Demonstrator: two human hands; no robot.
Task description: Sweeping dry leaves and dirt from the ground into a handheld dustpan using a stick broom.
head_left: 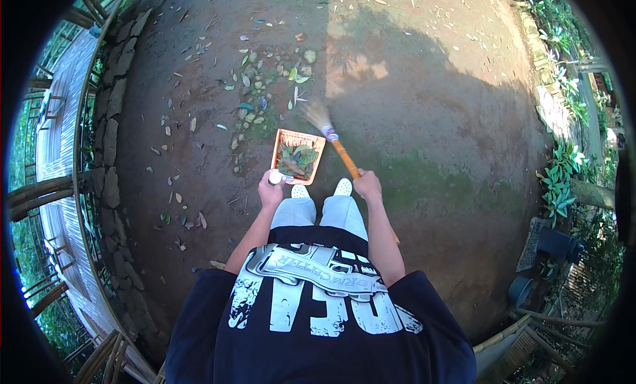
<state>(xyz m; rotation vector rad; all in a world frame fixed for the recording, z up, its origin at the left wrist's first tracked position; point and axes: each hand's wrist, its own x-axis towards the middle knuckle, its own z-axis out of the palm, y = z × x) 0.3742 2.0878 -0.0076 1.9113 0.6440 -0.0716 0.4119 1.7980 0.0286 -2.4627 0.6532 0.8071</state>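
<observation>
My left hand [272, 189] grips the pale handle end of an orange plastic dustpan [275, 153], just ahead of my feet. Green and brown leaves [298, 160] lie heaped inside the pan. In my right hand [368, 185] is a broom [346, 156] with an orange-brown stick, its lower end passing behind my forearm. Purple and white binding joins the stick to tan bristles [315, 113], which look blurred and meet the ground beyond the pan's upper right corner. Between the bristles and a patch of stones, several loose leaves [296, 76] are scattered.
Bare earth [422, 135] spreads around me, with mossy patches and small embedded stones [251, 117]. More fallen leaves [193, 125] dot the left side. A stone border [115, 98] and bamboo structure [64, 135] run along the left. Plants [559, 185] and dark pots [520, 291] line the right.
</observation>
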